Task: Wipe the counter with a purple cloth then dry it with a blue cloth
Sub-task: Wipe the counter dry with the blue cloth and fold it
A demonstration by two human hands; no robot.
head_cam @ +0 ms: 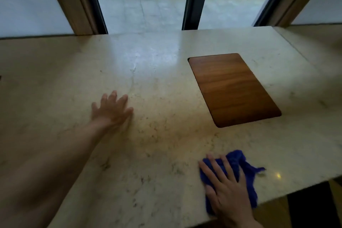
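A blue cloth (244,170) lies crumpled on the pale marble counter (157,144) near its front right edge. My right hand (225,192) lies flat on top of the cloth with fingers spread, pressing it onto the stone. My left hand (111,110) rests palm down on the bare counter further left and further back, fingers apart, holding nothing. No purple cloth is in view.
A brown wooden panel (234,89) is set flush into the counter at the right. Behind the counter stand a window with dark frames (190,0) and wooden jambs. The counter's front edge (277,198) runs close to my right hand.
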